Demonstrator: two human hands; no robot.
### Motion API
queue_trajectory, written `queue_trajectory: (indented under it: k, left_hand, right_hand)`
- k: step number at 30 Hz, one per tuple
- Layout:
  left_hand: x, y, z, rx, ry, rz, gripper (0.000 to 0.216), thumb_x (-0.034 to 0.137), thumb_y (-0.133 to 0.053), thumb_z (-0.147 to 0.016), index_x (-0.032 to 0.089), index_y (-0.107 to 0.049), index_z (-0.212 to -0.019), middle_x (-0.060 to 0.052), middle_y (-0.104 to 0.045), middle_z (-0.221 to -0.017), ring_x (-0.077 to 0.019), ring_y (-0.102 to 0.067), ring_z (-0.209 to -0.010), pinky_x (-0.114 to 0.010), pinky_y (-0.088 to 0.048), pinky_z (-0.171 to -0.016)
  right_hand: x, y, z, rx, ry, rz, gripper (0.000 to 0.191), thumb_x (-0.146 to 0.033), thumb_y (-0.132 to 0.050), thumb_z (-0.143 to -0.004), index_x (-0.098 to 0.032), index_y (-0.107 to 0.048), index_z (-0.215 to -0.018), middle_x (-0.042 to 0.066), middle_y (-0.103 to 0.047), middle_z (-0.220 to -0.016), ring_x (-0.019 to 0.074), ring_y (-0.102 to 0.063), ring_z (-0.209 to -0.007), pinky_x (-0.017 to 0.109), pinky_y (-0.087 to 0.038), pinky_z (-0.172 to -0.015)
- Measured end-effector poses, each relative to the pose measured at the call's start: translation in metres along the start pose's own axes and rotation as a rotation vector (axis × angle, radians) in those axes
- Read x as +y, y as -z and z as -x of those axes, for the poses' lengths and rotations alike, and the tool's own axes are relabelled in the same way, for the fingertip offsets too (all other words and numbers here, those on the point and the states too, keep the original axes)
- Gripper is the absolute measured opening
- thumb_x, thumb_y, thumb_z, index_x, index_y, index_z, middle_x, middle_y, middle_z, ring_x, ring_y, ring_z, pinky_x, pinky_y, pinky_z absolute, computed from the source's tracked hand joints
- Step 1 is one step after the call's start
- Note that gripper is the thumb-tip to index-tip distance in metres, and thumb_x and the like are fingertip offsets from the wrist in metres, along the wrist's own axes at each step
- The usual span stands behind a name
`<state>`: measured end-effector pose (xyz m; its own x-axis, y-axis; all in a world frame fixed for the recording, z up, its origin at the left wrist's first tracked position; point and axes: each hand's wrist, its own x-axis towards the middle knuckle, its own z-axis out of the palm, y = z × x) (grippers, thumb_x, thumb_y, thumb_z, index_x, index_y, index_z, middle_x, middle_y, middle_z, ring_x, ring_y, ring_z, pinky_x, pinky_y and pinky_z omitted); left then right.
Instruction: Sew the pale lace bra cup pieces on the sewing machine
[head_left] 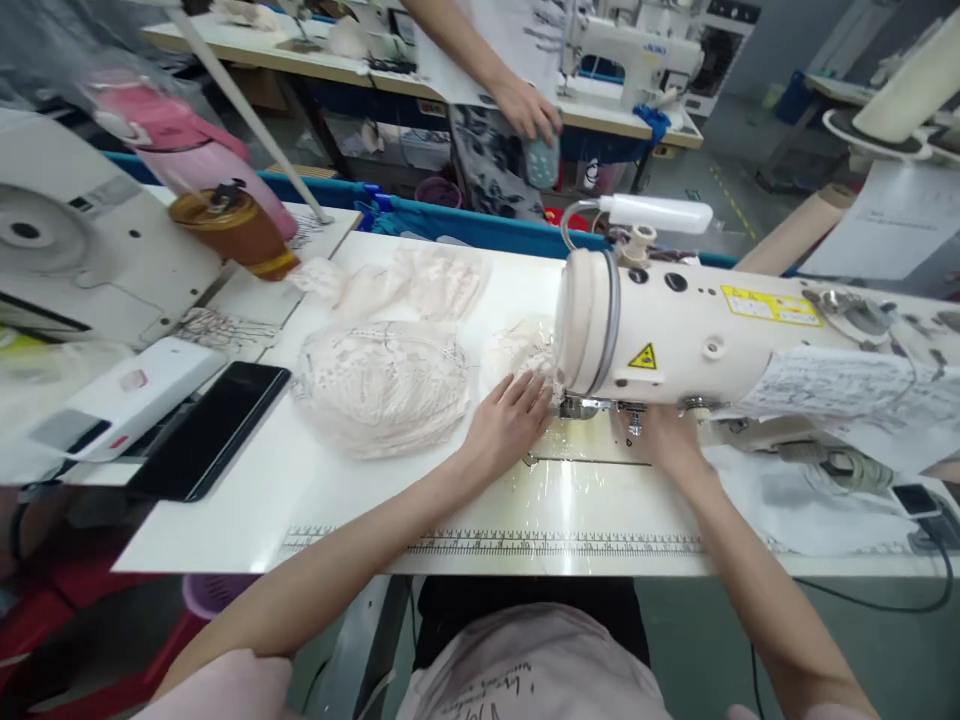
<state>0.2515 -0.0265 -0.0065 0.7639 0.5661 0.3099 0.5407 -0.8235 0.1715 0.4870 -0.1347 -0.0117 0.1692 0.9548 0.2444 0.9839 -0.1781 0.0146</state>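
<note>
The lace piece (pixel 517 345) lay on the bench just left of the head of the sewing machine (pixel 675 320), its right end partly hidden there. The left hand (pixel 514 410) rested palm down on its near edge, fingers stretched out, its grip unclosed and pressing rather than pinching. The right hand (pixel 667 440) reached beneath the machine's arm; its fingers were hidden, so I could not tell how its grip stood or whether it held anything. Guiding well here probably called for light, even pressure, the lace smoothed without stretching, and fingertips kept clear of the metal parts under the head.

The white bench (pixel 240 530) bore a ruler strip (pixel 495 543) along its near edge. A larger lace bundle (pixel 386 380) sat left of the hands, and a black phone (pixel 217 425) lay at far left. Beyond, a co-worker's hand (pixel 529 108) hung before another sewing machine (pixel 637 65).
</note>
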Motion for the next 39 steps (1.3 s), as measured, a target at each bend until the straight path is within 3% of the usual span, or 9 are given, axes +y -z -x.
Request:
queue_trajectory:
  k: [6,9,13,18,22,25,29,34,39]
  left_hand:
    - [-0.052,0.029,-0.068,-0.044,0.437,-0.002,0.024,0.022,-0.052,-0.091,0.011,-0.065,-0.109,-0.021,-0.065,-0.116,-0.035,-0.063,-0.108,-0.046,-0.053,-0.083]
    - [-0.072,0.024,-0.099,-0.085,0.571,0.063,0.035,0.033,-0.071,-0.078,0.009,-0.066,-0.102,-0.025,-0.065,-0.113,-0.039,-0.065,-0.103,-0.046,-0.052,-0.081]
    - [-0.079,0.019,-0.109,-0.131,0.6,0.224,0.023,0.028,-0.075,-0.069,0.013,-0.068,-0.085,-0.018,-0.072,-0.097,-0.0351,-0.07,-0.09,-0.042,-0.053,-0.074]
    - [-0.063,0.032,-0.068,-0.01,0.442,0.421,0.015,0.02,-0.061,-0.083,0.017,-0.067,-0.097,-0.007,-0.074,-0.093,-0.0189,-0.071,-0.076,-0.031,-0.056,-0.07]
    - [-0.029,0.035,-0.004,0.044,0.263,0.507,0.017,0.026,-0.056,-0.091,0.021,-0.069,-0.101,-0.004,-0.075,-0.097,-0.0187,-0.071,-0.087,-0.032,-0.058,-0.076]
    - [-0.004,0.027,0.042,0.209,0.01,0.361,0.022,0.023,-0.048,-0.097,0.02,-0.07,-0.101,-0.003,-0.075,-0.101,-0.0169,-0.072,-0.083,-0.029,-0.057,-0.067]
    - [0.015,0.015,0.077,0.362,-0.158,0.122,0.018,0.015,-0.051,-0.095,0.019,-0.069,-0.097,-0.003,-0.076,-0.099,-0.0151,-0.072,-0.079,-0.027,-0.056,-0.064]
    - [0.024,0.013,0.095,0.396,-0.237,0.034,0.016,0.011,-0.054,-0.092,0.021,-0.066,-0.095,-0.002,-0.076,-0.09,-0.0125,-0.07,-0.073,-0.025,-0.053,-0.063]
    - [0.03,0.013,0.104,0.433,-0.194,0.035,0.012,0.013,-0.058,-0.091,0.023,-0.064,-0.09,0.001,-0.072,-0.078,-0.011,-0.066,-0.064,-0.026,-0.045,-0.055]
  right_hand:
    - [0.011,0.019,0.018,-0.21,-0.044,0.236,0.035,-0.017,-0.042,-0.092,-0.018,-0.056,-0.124,0.012,-0.071,-0.095,0.0269,-0.067,-0.078,0.03,-0.038,-0.051]
    - [0.006,0.019,0.027,-0.192,-0.016,0.204,0.046,-0.005,-0.038,-0.089,-0.018,-0.052,-0.13,0.009,-0.072,-0.094,0.0238,-0.068,-0.082,0.029,-0.04,-0.051]
    - [0.007,0.017,0.03,-0.093,0.011,0.153,0.049,0.0,-0.037,-0.085,-0.016,-0.056,-0.127,0.009,-0.073,-0.103,0.0246,-0.068,-0.094,0.029,-0.046,-0.053]
    - [0.011,0.024,0.039,-0.015,-0.064,-0.048,0.047,-0.007,-0.039,-0.084,-0.02,-0.06,-0.125,0.007,-0.073,-0.109,0.0229,-0.071,-0.083,0.029,-0.051,-0.054]
    - [-0.001,0.034,0.057,-0.029,-0.064,-0.403,0.047,-0.012,-0.039,-0.085,-0.023,-0.058,-0.126,0.007,-0.07,-0.117,0.0221,-0.07,-0.095,0.031,-0.057,-0.07]
    - [-0.018,0.038,0.072,-0.135,-0.083,-0.728,0.051,-0.011,-0.038,-0.083,-0.024,-0.056,-0.128,0.006,-0.069,-0.115,0.0184,-0.07,-0.091,0.031,-0.057,-0.073]
    - [-0.043,0.043,0.085,-0.224,-0.075,-0.989,0.054,-0.008,-0.034,-0.083,-0.026,-0.056,-0.129,0.004,-0.065,-0.104,0.0127,-0.062,-0.071,0.028,-0.052,-0.064]
    - [-0.066,0.052,0.087,-0.209,-0.01,-0.926,0.039,-0.021,-0.045,-0.093,-0.027,-0.057,-0.129,0.005,-0.063,-0.102,0.0153,-0.059,-0.079,0.027,-0.049,-0.063]
    - [-0.078,0.047,0.087,-0.062,0.177,-0.532,0.031,-0.027,-0.046,-0.099,-0.02,-0.058,-0.127,0.004,-0.064,-0.088,0.0141,-0.059,-0.071,0.026,-0.045,-0.059]
